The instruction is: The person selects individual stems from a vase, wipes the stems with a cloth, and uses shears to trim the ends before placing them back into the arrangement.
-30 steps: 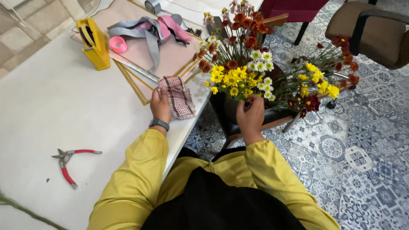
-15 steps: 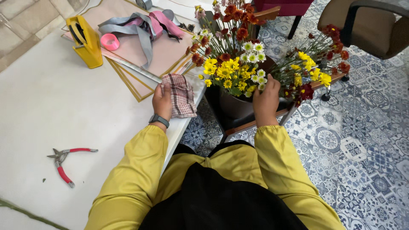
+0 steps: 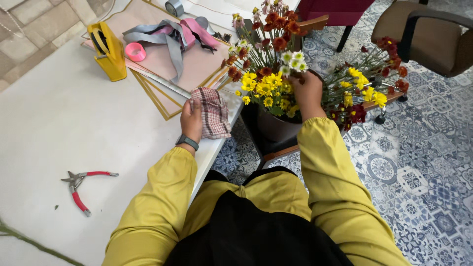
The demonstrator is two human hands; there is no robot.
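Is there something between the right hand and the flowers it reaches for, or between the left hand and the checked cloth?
Nothing visible. The right hand is already in among the flowers in the dark pot. The left hand rests directly on the checked cloth at the table edge.

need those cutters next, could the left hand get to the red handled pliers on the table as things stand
Probably yes. The left hand rests on a checked cloth at the table's edge, and the red-handled pliers lie on bare tabletop nearer the body, with nothing between them. It would have to let the cloth go first.
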